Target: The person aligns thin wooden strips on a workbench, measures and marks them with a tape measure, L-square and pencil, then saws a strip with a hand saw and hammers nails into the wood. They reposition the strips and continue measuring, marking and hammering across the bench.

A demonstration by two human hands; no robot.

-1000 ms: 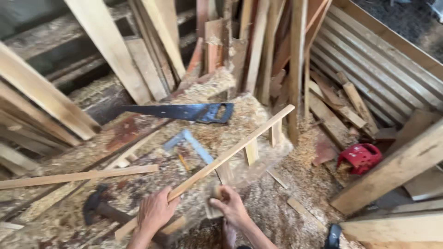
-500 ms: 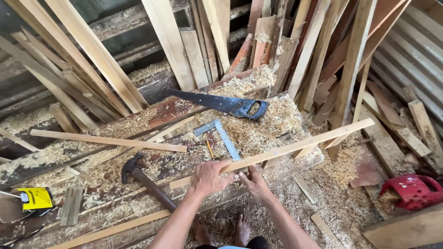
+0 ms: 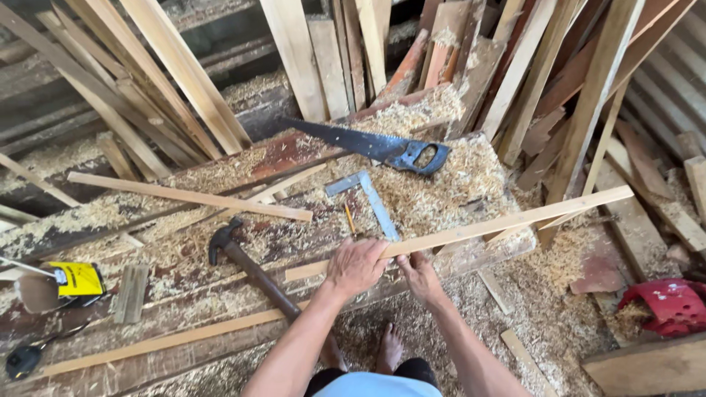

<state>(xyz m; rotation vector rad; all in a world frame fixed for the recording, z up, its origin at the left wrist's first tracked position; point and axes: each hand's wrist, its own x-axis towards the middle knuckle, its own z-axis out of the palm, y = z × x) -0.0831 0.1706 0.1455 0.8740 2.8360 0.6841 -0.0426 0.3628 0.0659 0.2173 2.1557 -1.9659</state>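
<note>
A yellow rectangular package (image 3: 76, 279) with dark print lies at the left edge of the sawdust-covered workbench (image 3: 184, 323), beside a small black round object (image 3: 23, 361) near the bench's front-left corner; a red plastic object (image 3: 665, 305) sits on the floor off the right end. The left hand (image 3: 357, 266) lies closed over a long thin wooden strip (image 3: 507, 222), and the right hand (image 3: 421, 277) grips the same strip from beneath, just beside it. The strip runs from the middle of the bench up past its right edge. A metal square (image 3: 371, 200) and a pencil (image 3: 350, 218) lie just behind the hands, a hand saw (image 3: 375, 146) toward the back edge, a hammer (image 3: 250, 268) to the left. Compared with half a second ago, the view has shifted little; the hands hold the strip in much the same place, and the yellow package shows more fully at the left
</note>
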